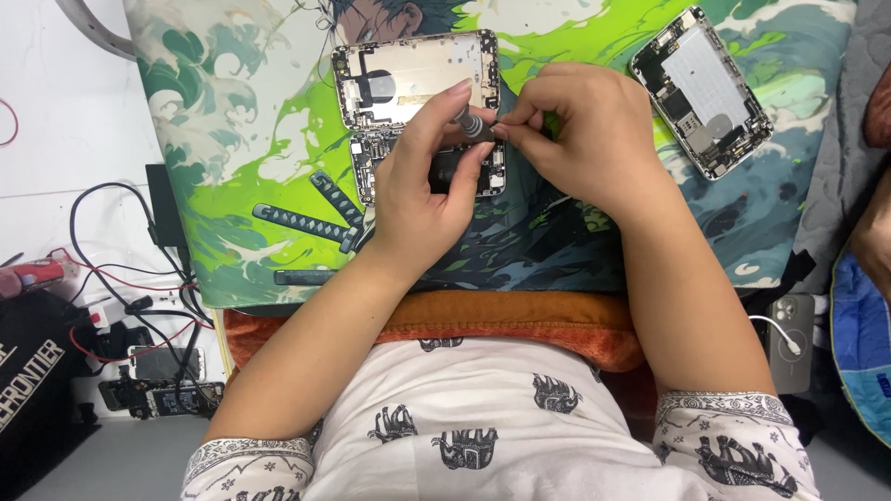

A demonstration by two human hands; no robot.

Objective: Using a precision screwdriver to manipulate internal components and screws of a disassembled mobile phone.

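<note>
An opened phone [408, 79] lies on a green and teal illustrated mat [251, 139], its gold back shell showing internal parts. My left hand [422, 195] rests over the phone's lower half and pinches a small grey screwdriver [473, 125] between thumb and fingers. My right hand [580, 134] meets it from the right, with its fingertips closed on the same tool's tip end. The lower part of the phone is hidden under both hands.
A second opened phone [701, 88] lies at the mat's upper right. Black and red cables [121, 278] and small phones [162, 380] sit at the left. A phone on a white cable [789, 339] lies at the right. An orange cushion [520, 320] borders the mat.
</note>
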